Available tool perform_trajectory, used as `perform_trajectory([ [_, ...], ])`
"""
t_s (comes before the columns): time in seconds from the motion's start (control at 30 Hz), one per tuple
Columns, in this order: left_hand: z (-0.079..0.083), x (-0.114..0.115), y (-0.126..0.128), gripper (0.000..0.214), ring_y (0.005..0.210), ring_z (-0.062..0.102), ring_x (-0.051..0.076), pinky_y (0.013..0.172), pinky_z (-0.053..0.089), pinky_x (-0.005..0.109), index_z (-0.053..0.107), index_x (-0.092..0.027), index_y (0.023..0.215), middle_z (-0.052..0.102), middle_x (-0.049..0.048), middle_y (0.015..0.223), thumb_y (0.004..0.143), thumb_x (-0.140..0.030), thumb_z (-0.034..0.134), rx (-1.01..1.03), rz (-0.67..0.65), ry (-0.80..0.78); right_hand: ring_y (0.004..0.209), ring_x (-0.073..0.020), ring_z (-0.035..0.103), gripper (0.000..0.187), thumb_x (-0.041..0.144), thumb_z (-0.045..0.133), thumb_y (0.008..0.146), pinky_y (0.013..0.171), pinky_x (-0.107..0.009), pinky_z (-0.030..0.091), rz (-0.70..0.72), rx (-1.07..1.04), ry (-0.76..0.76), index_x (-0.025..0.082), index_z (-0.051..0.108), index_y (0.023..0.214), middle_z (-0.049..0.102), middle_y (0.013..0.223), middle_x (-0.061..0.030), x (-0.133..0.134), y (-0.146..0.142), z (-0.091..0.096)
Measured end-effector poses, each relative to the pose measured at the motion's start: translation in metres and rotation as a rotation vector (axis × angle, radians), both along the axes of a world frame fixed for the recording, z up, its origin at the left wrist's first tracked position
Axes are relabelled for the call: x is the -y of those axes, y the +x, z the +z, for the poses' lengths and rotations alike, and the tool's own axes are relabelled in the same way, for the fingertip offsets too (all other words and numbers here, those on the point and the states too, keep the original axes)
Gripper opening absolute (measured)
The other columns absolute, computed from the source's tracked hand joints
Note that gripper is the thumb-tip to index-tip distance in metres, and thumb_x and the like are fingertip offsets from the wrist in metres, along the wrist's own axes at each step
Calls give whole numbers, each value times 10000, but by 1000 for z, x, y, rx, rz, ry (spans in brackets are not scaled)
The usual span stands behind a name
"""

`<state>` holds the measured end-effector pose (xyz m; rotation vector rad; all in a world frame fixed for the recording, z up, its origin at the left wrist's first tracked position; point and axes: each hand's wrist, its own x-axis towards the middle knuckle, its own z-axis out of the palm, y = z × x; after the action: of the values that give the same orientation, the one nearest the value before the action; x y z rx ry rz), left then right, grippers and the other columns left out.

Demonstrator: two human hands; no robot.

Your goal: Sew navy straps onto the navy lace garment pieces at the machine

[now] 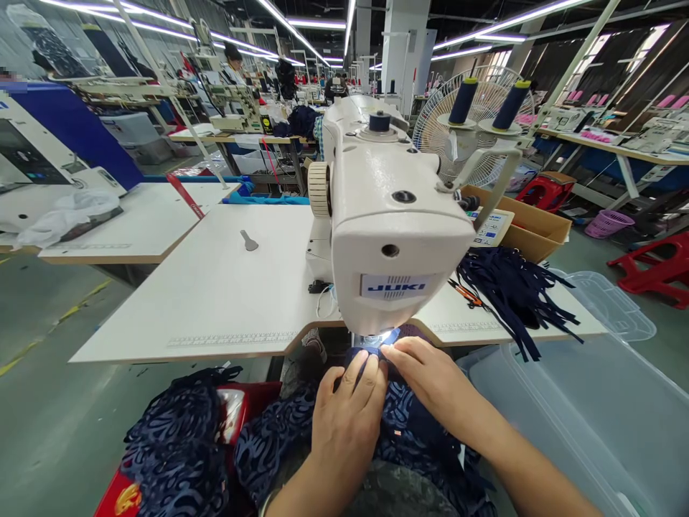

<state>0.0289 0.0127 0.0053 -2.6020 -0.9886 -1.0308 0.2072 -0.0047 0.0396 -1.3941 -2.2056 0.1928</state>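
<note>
A white JUKI sewing machine point(398, 237) stands in front of me, its lamp lighting the needle area. Under its head lies a small piece of plain navy fabric point(358, 352). My left hand point(349, 413) bears on this piece from the front, fingers together and tips on the cloth. Close beside it on the right, my right hand point(430, 377) grips the fabric's edge between thumb and fingers. Navy patterned fabric point(398, 409) hangs below both hands into my lap. The needle and the edge being held are mostly hidden by the fingers and machine head.
Navy fabric strips point(511, 287) and orange-handled snips point(468, 293) lie on the white table point(242, 287), right of the machine. A clear plastic bin point(581, 409) is at lower right. Patterned fabric point(177, 445) fills a red container at lower left. A flat metal piece point(248, 241) lies left.
</note>
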Motion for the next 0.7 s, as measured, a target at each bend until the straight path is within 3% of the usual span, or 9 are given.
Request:
perform_trajectory([
  [0.33,1,-2,0,260,1053,644,231,884,350,381,627,-135,1116,720,74,1113,923,-82,461,26,-19,-7,963,-214,590,318,133,389,966,801,-346,536,28,20,-23,192,500,1259,620,1057,-90,4,7,-4],
  [0.57,0,-2,0,243,1081,632,238,913,341,386,630,-138,1098,726,63,1097,921,-85,473,52,-41,-41,903,-161,616,199,182,455,969,810,-290,519,-35,-222,99,218,559,1134,630,988,-47,-4,5,-20],
  [0.7,-2,-2,0,255,1089,630,234,928,338,383,631,-152,1104,723,66,1108,928,-91,457,50,-39,-48,891,-152,608,189,177,476,963,803,-274,511,-55,-222,163,207,560,1130,631,968,-44,-5,0,-24],
])
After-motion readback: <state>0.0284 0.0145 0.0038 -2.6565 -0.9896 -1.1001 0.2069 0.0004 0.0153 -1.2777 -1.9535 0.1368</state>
